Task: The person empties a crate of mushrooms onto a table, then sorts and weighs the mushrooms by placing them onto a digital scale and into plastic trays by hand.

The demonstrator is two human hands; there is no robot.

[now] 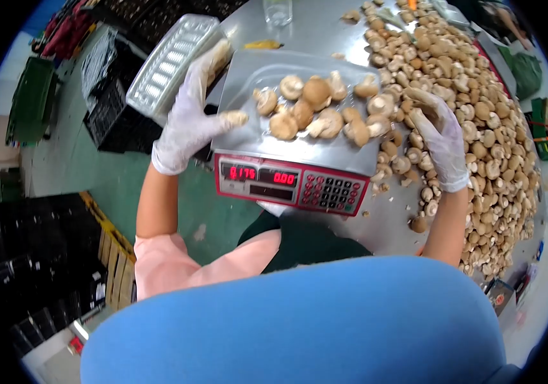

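Observation:
My left hand point(190, 118), in a whitish glove, is spread open at the left side of the scale. Its thumb lies at the edge of the clear plastic tray point(258, 137) on the scale's platform, and its fingers reach up beside a stack of clear trays point(174, 64). Several brown mushrooms point(315, 93) lie in the tray on the scale point(293, 185), whose red display reads about 0.175 and 0.00. To the right, my gloved right hand point(440, 134) is at the near side of a large mushroom pile point(485, 153), fingers bent and apart, with no mushroom visibly held.
A clear cup point(278, 11) and a yellow object point(264, 45) sit behind the scale on the metal table point(325, 29). Black crates point(117, 118) stand left of the table. At far right are green bags point(525, 73) and part of another person.

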